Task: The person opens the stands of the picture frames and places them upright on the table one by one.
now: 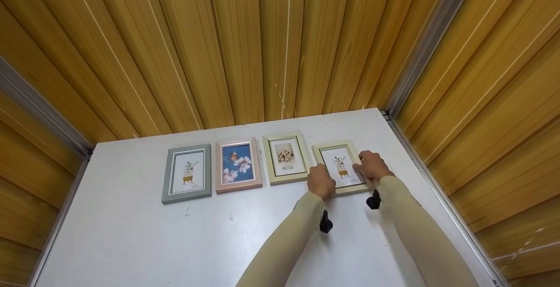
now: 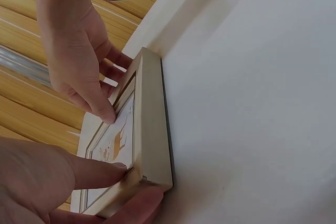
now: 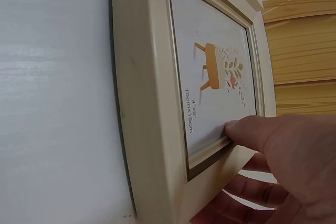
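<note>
A pale cream-green picture frame (image 1: 340, 163) with a potted-plant print is rightmost in a row on the white board (image 1: 227, 243). My left hand (image 1: 321, 182) grips its lower left side, thumb on the front and fingers round the edge. On the opposite side my right hand (image 1: 375, 165) pinches the frame, its thumb (image 3: 241, 132) pressing near the print's corner and its other fingers curled behind the side edge. In the left wrist view the frame's lower edge (image 2: 154, 124) lies close along the board, with a thin dark line between them.
Left of the held frame hang a pale green frame (image 1: 286, 159), a pink frame (image 1: 239, 164) with blossoms, and a grey-green frame (image 1: 187, 173). Yellow wood-grain panels (image 1: 236, 46) rise beyond the board's top edge. A metal rail (image 1: 431, 177) runs along the right side.
</note>
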Demonstrator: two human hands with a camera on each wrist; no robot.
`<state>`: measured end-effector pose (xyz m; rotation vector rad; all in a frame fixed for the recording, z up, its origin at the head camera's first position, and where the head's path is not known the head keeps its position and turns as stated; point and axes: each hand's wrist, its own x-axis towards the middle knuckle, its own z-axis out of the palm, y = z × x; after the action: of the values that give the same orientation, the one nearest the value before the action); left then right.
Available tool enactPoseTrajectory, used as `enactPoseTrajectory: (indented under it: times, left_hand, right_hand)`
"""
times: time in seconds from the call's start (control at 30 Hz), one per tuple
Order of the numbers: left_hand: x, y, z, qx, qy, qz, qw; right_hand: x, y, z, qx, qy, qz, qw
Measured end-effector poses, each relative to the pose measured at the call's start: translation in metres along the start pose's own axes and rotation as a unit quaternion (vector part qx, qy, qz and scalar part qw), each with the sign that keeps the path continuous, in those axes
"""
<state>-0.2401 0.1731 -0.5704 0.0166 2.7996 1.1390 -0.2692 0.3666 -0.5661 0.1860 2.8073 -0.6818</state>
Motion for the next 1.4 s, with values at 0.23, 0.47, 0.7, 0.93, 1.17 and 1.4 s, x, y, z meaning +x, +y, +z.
enactPoseTrajectory:
  times: [0.23, 0.47, 0.7, 0.93, 1.17, 1.4]
  left_hand:
    - [0.002, -0.004, 0.0, -0.02, -0.008, -0.001, 0.9998]
    - [0.002, -0.009, 0.0, -0.029, 0.002, 0.001, 0.9996]
    - [0.003, -0.009, -0.002, -0.038, -0.003, -0.006, 0.9993]
    - [0.001, -0.008, -0.004, -0.049, -0.02, -0.019, 0.9984]
    - [0.003, -0.007, -0.007, -0.045, 0.008, -0.001, 0.999]
    - [0.004, -0.006, -0.013, -0.046, 0.061, 0.058, 0.9954]
  right_hand:
    - [0.001, 0.001, 0.003, -0.012, -0.003, -0.003, 1.0]
    - [-0.001, 0.0, 0.002, -0.014, 0.003, -0.006, 1.0]
    - [0.001, 0.0, 0.002, -0.017, 0.013, -0.005, 1.0]
    - [0.002, 0.0, 0.002, -0.026, 0.009, 0.004, 1.0]
    - [-0.003, -0.007, -0.009, -0.011, 0.034, 0.003, 0.999]
    - [-0.009, -0.014, -0.017, 0.017, 0.14, -0.028, 0.99]
